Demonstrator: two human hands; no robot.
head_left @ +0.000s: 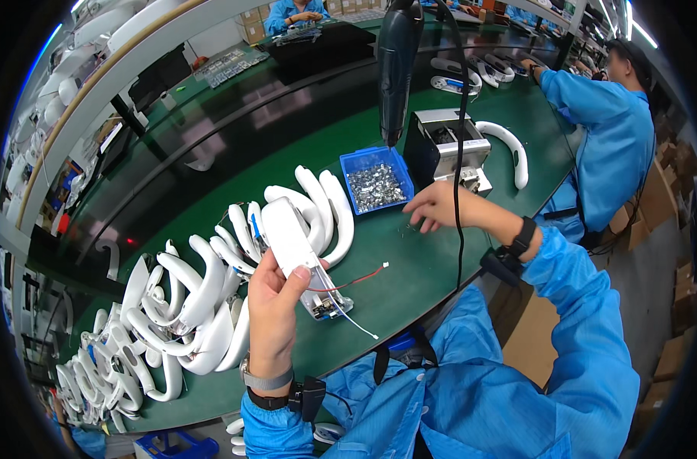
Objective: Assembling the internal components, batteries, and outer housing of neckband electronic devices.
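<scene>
My left hand (274,306) grips a long white plastic housing (282,226), tilted over the green table. At its near end sits a small electronic assembly (325,307) in a clear or metallic frame. A thin red wire (357,280) with a white connector and a white wire (356,323) stick out from it. My right hand (440,205) hovers at the near right corner of a blue bin (384,205), fingers apart and partly bent, nothing visible in them. Small shiny metal parts (373,186) fill the bin. Tiny pieces lie on the table below my right fingers.
A dark electric screwdriver (398,73) hangs above the bin, its black cable (460,222) crossing before my right wrist. Behind the bin stands a metal-topped box machine (449,149), beside a curved white part (509,145). Curved white housings (203,294) crowd the left. A co-worker (604,145) sits at right.
</scene>
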